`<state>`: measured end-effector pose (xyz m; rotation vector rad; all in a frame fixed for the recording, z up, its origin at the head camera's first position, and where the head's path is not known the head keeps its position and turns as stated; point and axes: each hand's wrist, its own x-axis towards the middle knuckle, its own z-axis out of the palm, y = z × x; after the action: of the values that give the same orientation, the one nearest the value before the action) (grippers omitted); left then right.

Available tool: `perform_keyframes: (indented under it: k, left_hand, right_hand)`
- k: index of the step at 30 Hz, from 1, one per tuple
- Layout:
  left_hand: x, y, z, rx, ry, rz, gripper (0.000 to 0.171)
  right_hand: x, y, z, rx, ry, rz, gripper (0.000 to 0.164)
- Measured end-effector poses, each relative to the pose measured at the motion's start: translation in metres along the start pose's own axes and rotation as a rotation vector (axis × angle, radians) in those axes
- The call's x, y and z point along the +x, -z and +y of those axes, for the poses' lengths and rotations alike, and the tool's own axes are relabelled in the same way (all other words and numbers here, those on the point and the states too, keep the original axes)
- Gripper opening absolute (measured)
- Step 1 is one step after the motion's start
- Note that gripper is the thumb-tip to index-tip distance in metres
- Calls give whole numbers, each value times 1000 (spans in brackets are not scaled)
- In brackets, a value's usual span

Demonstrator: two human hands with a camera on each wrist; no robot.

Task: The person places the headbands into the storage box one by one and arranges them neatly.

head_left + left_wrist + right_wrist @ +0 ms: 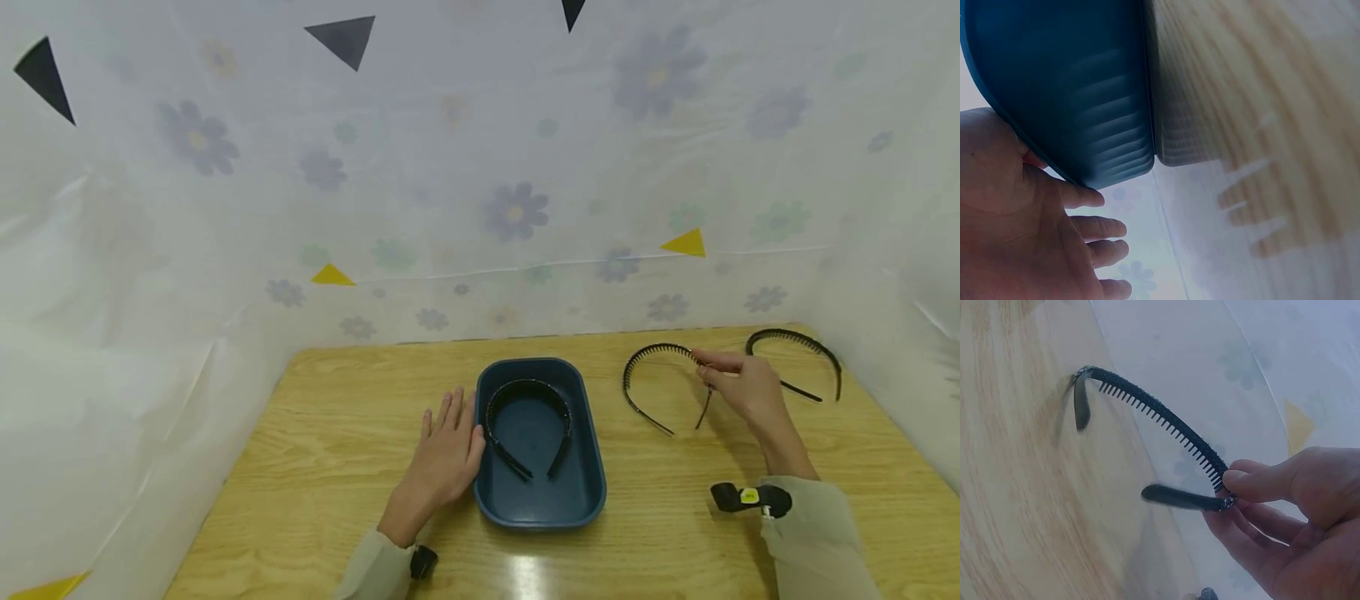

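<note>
Here's the right hand (750, 390), thumb and fingers pinching a black toothed headband (1169, 411) by one side, right where the comb teeth run out! That band is out to the right of the blue tray (543, 504), over the table (352, 417); whether its tips touch down, I can't tell. Over on the left, the left hand (442, 458) lies with fingers extended against the tray's side, at least one dark headband (528, 387) inside. This looks a light, springy piece, probably thin plastic: pinch the smooth outer curve, avoid spreading the ends, it could snap.
</note>
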<state>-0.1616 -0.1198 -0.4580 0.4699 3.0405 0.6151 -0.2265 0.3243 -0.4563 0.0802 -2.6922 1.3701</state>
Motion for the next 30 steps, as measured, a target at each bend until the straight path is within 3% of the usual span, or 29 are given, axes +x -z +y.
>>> perform_keyframes:
  k: [4, 17, 25, 30]
  left_hand:
    - [1, 0, 0, 3, 2, 0, 58]
    - [0, 2, 1, 2, 8, -11, 58]
    - [-1, 2, 1, 0, 10, -10, 58]
    - [0, 2, 1, 1, 14, -12, 58]
  right_hand:
    - [0, 1, -4, -20, 17, 15, 37]
    - [0, 0, -9, 99, 5, 8, 37]
    - [-2, 1, -13, 200, 27, 69, 40]
    - [-3, 1, -19, 201, 78, 114, 38]
